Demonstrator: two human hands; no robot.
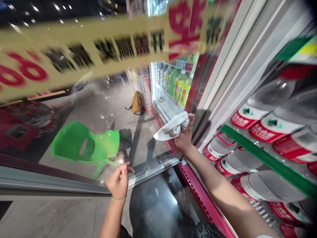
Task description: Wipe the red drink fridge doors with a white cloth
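Observation:
My right hand (184,137) holds a bunched white cloth (173,127) against the glass of a door (138,142), close to its right edge. That arm reaches up from the lower right, alongside the shelves. In front of the door's lower metal frame (153,170) is my left hand (119,181), with a thin band at the wrist. Its fingers are curled closed and nothing shows in them. A pale yellow banner (104,49) with red and black characters runs across the upper glass.
Large bottles (277,127) with red and white labels fill the shelves on the right, along a green shelf edge (267,158). Through the glass appear a green chair (84,142), a yellow backpack (137,102) and a lit drinks fridge (173,82). A red perforated rail (198,195) runs below.

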